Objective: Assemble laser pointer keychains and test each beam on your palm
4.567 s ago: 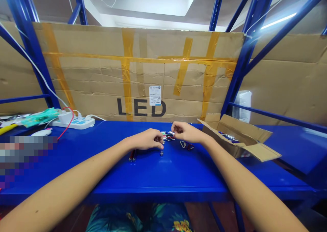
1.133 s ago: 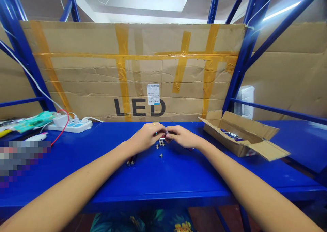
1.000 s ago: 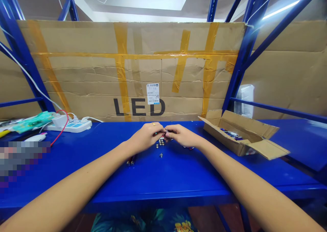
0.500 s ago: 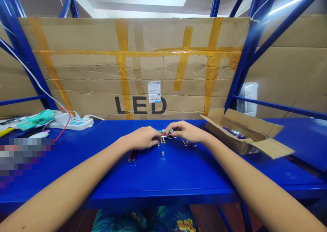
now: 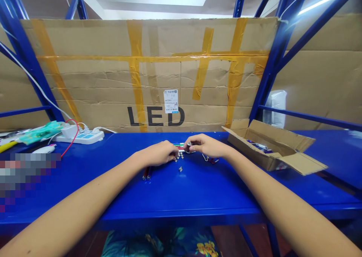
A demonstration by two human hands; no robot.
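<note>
My left hand (image 5: 162,153) rests low over the table with its fingers pinched together by the small silver metal pieces (image 5: 181,156). Whatever is between its fingertips is too small to make out. In my right hand (image 5: 207,145) is a slim tube, its round silver end (image 5: 189,145) facing me between thumb and fingers. Behind the hands, partly hidden, lie several coloured tubes (image 5: 180,146). Two dark red tubes with silver ends (image 5: 146,174) lie below my left wrist. A single silver piece (image 5: 180,169) sits nearer to me. Red and silver carabiner clips (image 5: 210,159) lie beneath my right wrist.
An open cardboard box (image 5: 251,155) with metal and coloured parts stands at the right. A white power strip (image 5: 82,137) and a teal packet (image 5: 42,131) are at the left. Behind the blue table (image 5: 181,200) rises a taped cardboard sheet (image 5: 107,94) between blue posts.
Both hands stay almost in the same place. The tube end in my right hand has tilted slightly, and the view has shifted a little.
</note>
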